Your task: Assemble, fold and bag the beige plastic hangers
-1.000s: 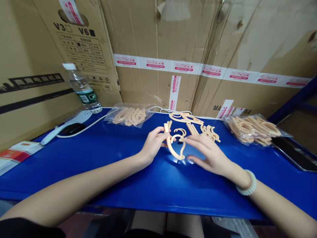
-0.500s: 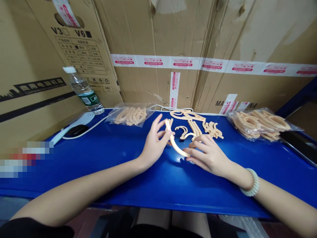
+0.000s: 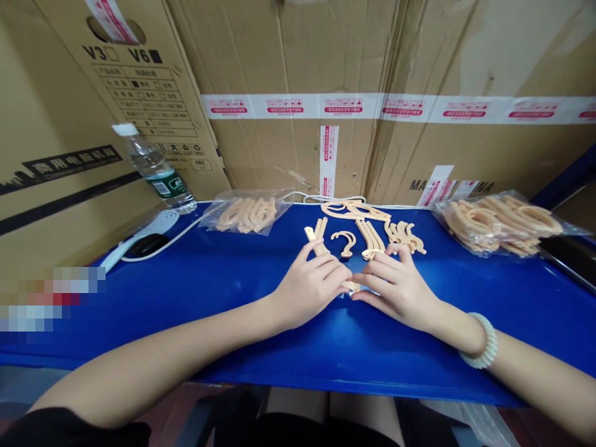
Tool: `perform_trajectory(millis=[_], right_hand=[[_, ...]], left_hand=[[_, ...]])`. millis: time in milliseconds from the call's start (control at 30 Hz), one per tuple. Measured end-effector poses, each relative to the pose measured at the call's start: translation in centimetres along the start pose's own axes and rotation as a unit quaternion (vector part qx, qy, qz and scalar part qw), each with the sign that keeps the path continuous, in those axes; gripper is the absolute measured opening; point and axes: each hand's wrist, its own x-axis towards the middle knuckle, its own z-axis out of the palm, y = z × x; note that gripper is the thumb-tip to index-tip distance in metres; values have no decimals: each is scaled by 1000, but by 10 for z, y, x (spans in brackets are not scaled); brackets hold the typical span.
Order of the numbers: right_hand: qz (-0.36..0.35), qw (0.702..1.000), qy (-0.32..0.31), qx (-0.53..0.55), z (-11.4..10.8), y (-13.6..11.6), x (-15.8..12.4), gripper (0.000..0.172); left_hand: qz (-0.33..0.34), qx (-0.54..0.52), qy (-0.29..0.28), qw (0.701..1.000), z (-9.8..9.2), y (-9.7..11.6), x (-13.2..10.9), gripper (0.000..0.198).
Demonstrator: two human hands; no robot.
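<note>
Left hand [image 3: 310, 288]: centre of frame, fingers curled over with hardly any gap, gripping the curved wooden arm [image 3: 310, 234]. The arm's upper end sticks out past the index finger.
Right hand [image 3: 400, 285]: just right of centre, thumb and fingertips closed in a pinch on the arm's lower end. Other fingers bent, loosely spread.
Wooden arm: off the table, tilted, upper end toward upper left, lower end between the two sets of fingertips. Middle hidden by left hand.
Joint: can't see it; fingers cover it. Both hands meet there, so I'd call it mid-fit or mid-adjust, not complete.
Thin curve at right fingertips: overlaps the strips behind, can't tell if it belongs to the held arm.
Done: one joined-looking frame [image 3: 356, 217] lies at the back, centre. Reads as a put-together piece.
Loose: pair of strips [image 3: 321, 228] just behind left hand, hooks [image 3: 346, 253] at centre, bundle of strips [image 3: 370, 234] right of them, small curved pieces [image 3: 405, 236] further right. All look unjoined.
Bagged: wooden pieces in a clear bag [image 3: 249, 214] left of centre, fuller bag [image 3: 500, 223] at right.
Progress: my read, early; far more loose than joined.
</note>
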Motion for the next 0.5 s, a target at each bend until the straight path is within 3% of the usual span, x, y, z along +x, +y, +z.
perform_trajectory(millis=[133, 233, 400, 500], right_hand=[[-24, 1000, 14, -9, 1, -2, -1, 22], [9, 998, 7, 54, 0, -4, -1, 21], [109, 969, 18, 219, -3, -2, 2, 23], [179, 947, 52, 260, -4, 6, 2, 24]], left_hand=[[29, 27, -26, 999, 2, -2, 0, 30], [45, 19, -33, 998, 1, -3, 0, 32], [105, 46, 43, 992, -5, -6, 4, 28], [141, 43, 72, 986, -11, -15, 6, 24]])
